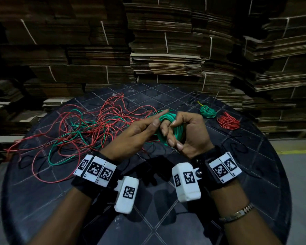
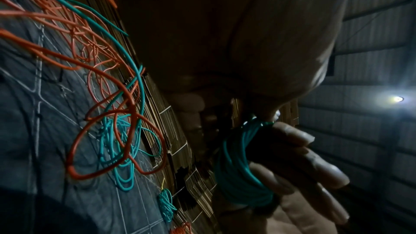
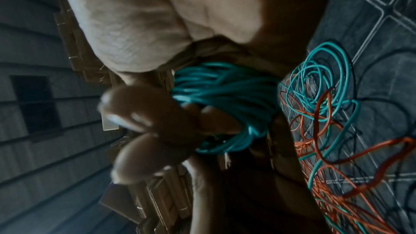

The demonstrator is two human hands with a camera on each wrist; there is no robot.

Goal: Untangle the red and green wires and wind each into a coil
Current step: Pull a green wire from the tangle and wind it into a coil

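Green wire coil [image 1: 170, 128], part-wound, was held above the table [image 1: 237, 174], the right hand [image 1: 187, 133] curled round it. Left hand [image 1: 140, 133] pinched the feeding strand, forefinger extended. Step judged: winding green. Next turn likely needs slack drawn from the red-and-green tangle [image 1: 88, 128] at left. Coil's long axis ran roughly toward and away from the person.
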